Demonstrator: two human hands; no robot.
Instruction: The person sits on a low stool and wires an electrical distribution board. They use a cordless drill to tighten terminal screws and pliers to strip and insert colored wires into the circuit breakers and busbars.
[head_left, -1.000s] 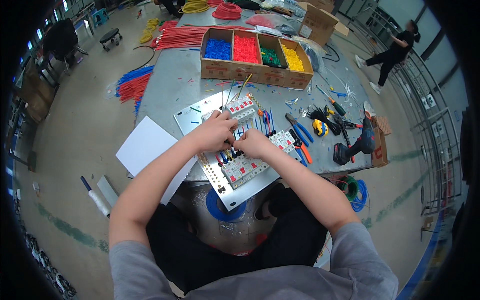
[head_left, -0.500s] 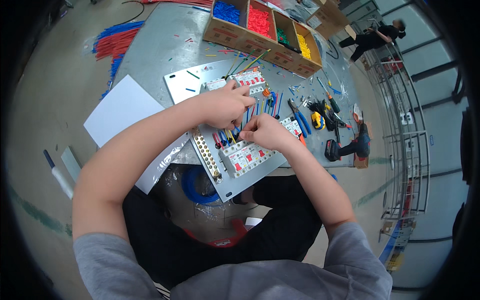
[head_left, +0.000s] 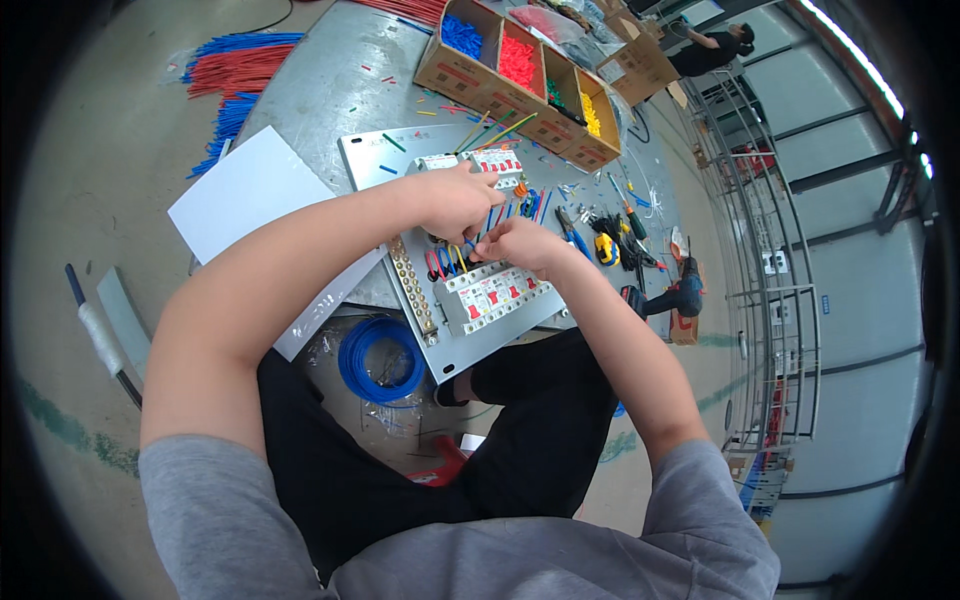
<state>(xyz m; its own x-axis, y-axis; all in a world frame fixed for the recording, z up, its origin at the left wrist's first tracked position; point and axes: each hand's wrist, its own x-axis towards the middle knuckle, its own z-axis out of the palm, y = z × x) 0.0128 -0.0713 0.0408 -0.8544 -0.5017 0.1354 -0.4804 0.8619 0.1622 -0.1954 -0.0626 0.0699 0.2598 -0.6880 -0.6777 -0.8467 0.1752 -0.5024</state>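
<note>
A metal mounting plate (head_left: 385,160) lies at the table's near edge with two rows of circuit breakers. My left hand (head_left: 458,202) reaches over the gap between the rows, its fingers bent down and closed. My right hand (head_left: 522,246) pinches at a short wire just behind the near breakers (head_left: 495,298); the fingertips of both hands almost meet there. Looped red, blue and yellow wires (head_left: 447,262) rise beside the fingertips. The far breakers (head_left: 495,163) stand beyond my left hand. A brass terminal strip (head_left: 408,290) runs along the plate's left side. My fingers partly hide the wire ends.
A divided cardboard box (head_left: 480,85) of coloured sleeves stands at the back. On the right lie pliers (head_left: 572,232), a yellow tape measure (head_left: 606,249) and a cordless drill (head_left: 680,295). White paper (head_left: 250,195) lies left; a blue wire coil (head_left: 380,360) is below the table. A person (head_left: 712,50) stands far right.
The view has shifted a little. Both hands stay at the wires between the breaker rows, with fingertips slightly repositioned. The person in the distance has changed posture.
</note>
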